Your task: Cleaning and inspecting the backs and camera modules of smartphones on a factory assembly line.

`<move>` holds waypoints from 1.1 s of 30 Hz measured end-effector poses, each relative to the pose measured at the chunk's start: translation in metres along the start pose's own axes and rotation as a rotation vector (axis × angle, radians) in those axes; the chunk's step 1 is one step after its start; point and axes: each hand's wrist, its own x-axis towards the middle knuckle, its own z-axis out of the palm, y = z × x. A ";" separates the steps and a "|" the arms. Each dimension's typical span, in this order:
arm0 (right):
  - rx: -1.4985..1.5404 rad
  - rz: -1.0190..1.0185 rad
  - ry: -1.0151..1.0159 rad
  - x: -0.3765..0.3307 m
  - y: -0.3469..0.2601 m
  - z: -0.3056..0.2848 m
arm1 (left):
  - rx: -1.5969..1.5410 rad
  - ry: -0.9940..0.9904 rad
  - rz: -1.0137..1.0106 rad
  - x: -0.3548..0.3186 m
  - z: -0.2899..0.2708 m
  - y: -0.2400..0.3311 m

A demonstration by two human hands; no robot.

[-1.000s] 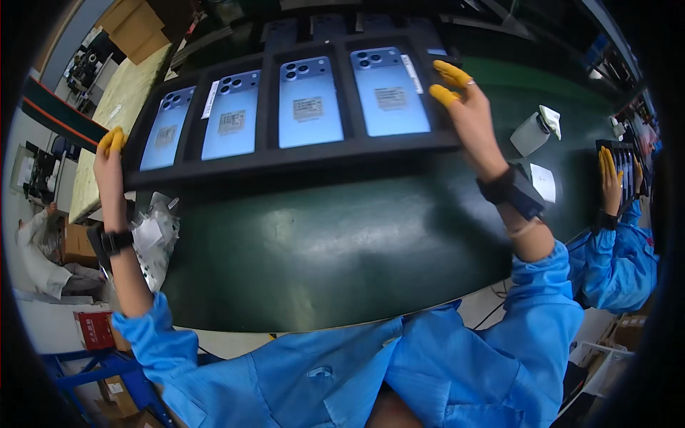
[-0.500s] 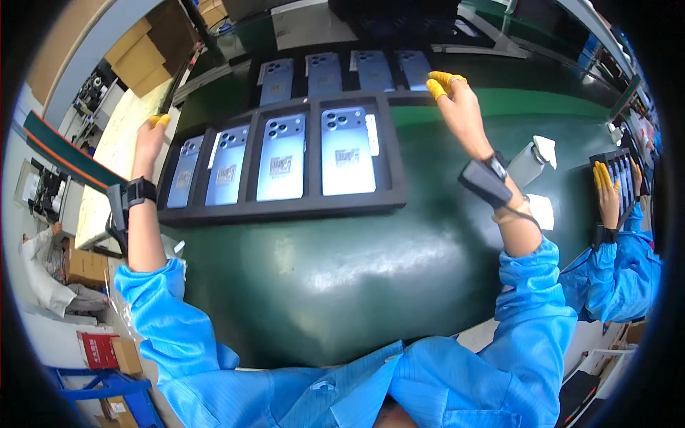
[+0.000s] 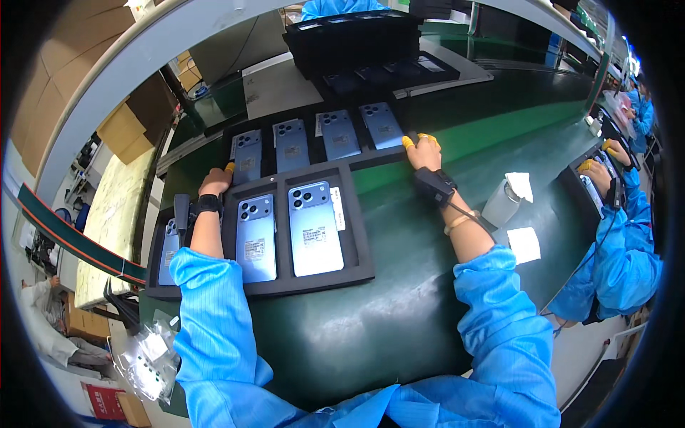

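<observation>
Black in the head view, the far tray (image 3: 268, 150) is lying beyond the near tray (image 3: 360, 250), left hand (image 3: 215, 182) and right hand (image 3: 427, 152) flanking its ends; whether either grip is closing cannot be told. Uneven lifting could be jolting its phones (image 3: 337, 134).

Blue phones (image 3: 314, 235); black trays (image 3: 360, 246); dark-green table (image 3: 407, 285); bright-blue sleeves (image 3: 214, 321); yellow finger cots (image 3: 408, 143)

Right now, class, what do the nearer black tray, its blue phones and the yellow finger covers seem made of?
Nearer black tray: probably dense foam, matte, with thick walls lacking glare. Blue phones: perhaps glass or metal, smooth, with bright reflections. Yellow finger covers: possibly rubber, given their snug fit; finish too small to tell.
</observation>
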 end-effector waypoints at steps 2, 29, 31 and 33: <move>0.160 0.053 -0.069 0.011 -0.001 0.003 | -0.031 -0.051 -0.106 0.019 -0.003 -0.012; 1.498 -0.240 -0.043 -0.106 -0.043 -0.198 | -1.153 0.211 0.337 -0.146 -0.185 -0.080; 1.432 -0.269 -0.123 -0.141 -0.026 -0.224 | -1.173 0.246 0.343 -0.212 -0.193 -0.100; 1.264 -0.273 -0.160 -0.183 -0.017 -0.251 | -1.106 0.356 0.241 -0.299 -0.208 -0.125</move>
